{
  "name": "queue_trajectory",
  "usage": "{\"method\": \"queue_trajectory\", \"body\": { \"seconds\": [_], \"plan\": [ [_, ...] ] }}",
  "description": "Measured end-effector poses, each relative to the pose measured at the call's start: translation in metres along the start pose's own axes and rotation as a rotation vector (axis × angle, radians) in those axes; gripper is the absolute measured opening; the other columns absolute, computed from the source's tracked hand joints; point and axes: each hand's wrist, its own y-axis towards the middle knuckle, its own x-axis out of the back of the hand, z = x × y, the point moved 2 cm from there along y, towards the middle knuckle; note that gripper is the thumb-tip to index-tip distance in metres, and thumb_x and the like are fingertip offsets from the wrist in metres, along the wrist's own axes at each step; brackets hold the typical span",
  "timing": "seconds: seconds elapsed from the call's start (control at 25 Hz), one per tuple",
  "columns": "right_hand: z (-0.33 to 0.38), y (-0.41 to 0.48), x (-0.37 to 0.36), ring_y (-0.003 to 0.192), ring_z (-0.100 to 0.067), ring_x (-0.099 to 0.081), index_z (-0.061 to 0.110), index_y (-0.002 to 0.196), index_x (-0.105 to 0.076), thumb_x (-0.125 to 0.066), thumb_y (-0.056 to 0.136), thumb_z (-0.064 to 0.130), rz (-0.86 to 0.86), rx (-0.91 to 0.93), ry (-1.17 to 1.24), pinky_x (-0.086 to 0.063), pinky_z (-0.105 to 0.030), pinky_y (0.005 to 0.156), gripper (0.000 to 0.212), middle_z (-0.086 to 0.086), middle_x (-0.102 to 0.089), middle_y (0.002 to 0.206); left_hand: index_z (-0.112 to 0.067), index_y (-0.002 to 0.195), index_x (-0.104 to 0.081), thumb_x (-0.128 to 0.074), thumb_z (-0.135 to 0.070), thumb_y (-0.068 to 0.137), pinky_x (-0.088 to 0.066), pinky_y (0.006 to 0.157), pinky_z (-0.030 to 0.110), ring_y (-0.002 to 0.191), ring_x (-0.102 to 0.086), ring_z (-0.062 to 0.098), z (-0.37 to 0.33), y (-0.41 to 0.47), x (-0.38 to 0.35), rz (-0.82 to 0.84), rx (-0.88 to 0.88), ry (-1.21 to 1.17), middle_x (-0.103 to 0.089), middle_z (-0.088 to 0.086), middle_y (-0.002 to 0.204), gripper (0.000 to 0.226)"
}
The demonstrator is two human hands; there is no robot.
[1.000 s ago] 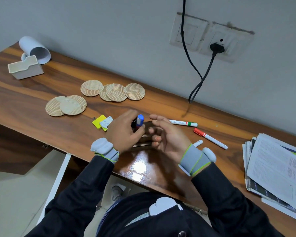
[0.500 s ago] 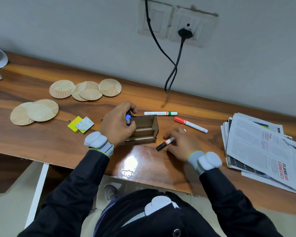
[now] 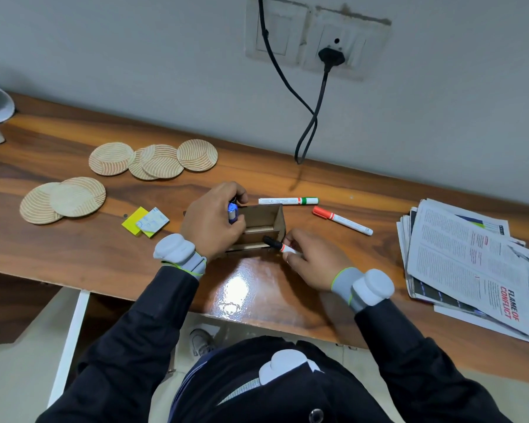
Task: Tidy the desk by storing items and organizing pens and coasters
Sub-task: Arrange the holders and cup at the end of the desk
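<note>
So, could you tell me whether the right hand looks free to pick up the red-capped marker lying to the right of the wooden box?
Probably not yet: the right hand is already shut on a black-capped marker. The path itself looks free, as the red-capped marker lies alone on bare desk just beyond that hand.

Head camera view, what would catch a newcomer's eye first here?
Mid-desk, the left hand grips a blue-capped marker beside a small wooden pen holder, while the right hand brings a black-capped marker to it. Round woven coasters lie scattered far left; newspapers sit right.
</note>
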Motion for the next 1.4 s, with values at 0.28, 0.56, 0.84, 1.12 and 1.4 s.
{"method": "queue_trajectory", "body": {
  "seconds": [0.28,0.56,0.84,1.12,1.4],
  "plan": [
    [0.034,-0.011,0.031,0.065,-0.015,-0.051,0.023,0.102,-0.055,-0.061,0.089,0.033,-0.177,0.147,0.553,-0.047,-0.039,0.07,0.018,-0.007,-0.058,0.085,-0.024,0.098,-0.056,-0.069,-0.015,0.077,-0.047,0.065,0.029,0.081,-0.056,0.015,0.0,0.0,0.0,0.008,0.007,-0.018,-0.056,-0.013,0.093,0.026],
    [0.072,0.023,0.044,0.078,-0.012,-0.061,0.025,0.099,-0.053,-0.06,0.09,0.025,-0.416,0.235,0.373,-0.051,-0.039,0.073,0.011,0.004,-0.063,0.095,-0.028,0.102,-0.05,-0.067,-0.023,0.073,-0.051,0.065,0.038,0.078,-0.058,0.018,-0.005,0.0,0.003,0.076,0.034,-0.04,-0.058,-0.011,0.09,0.034],
    [0.051,0.021,0.031,0.072,-0.007,-0.059,0.04,0.115,-0.055,-0.056,0.087,0.046,-0.368,0.177,0.374,-0.05,-0.031,0.068,0.028,0.014,-0.063,0.093,-0.029,0.102,-0.054,-0.069,-0.031,0.082,-0.049,0.069,0.034,0.083,-0.061,0.015,-0.002,0.0,0.0,0.021,0.041,-0.044,-0.064,-0.011,0.092,0.025],
    [-0.066,0.027,0.034,0.107,-0.031,-0.057,0.027,0.128,-0.051,-0.053,0.091,0.029,-0.243,-0.369,-0.144,-0.046,-0.036,0.079,0.037,-0.003,-0.049,0.129,-0.035,0.093,-0.051,-0.063,-0.032,0.08,-0.05,0.065,0.032,0.075,-0.058,0.008,-0.011,0.01,-0.015,0.045,0.017,-0.062,-0.062,-0.014,0.083,0.018],
    [-0.062,0.021,0.025,0.094,-0.033,-0.058,0.024,0.116,-0.05,-0.045,0.098,0.028,-0.245,-0.391,-0.158,-0.037,-0.033,0.067,0.02,-0.003,-0.049,0.122,-0.033,0.094,-0.052,-0.064,-0.031,0.081,-0.048,0.064,0.031,0.074,-0.056,0.01,-0.026,0.02,-0.031,0.071,-0.012,-0.037,-0.061,-0.013,0.083,0.018]
  ]
}}
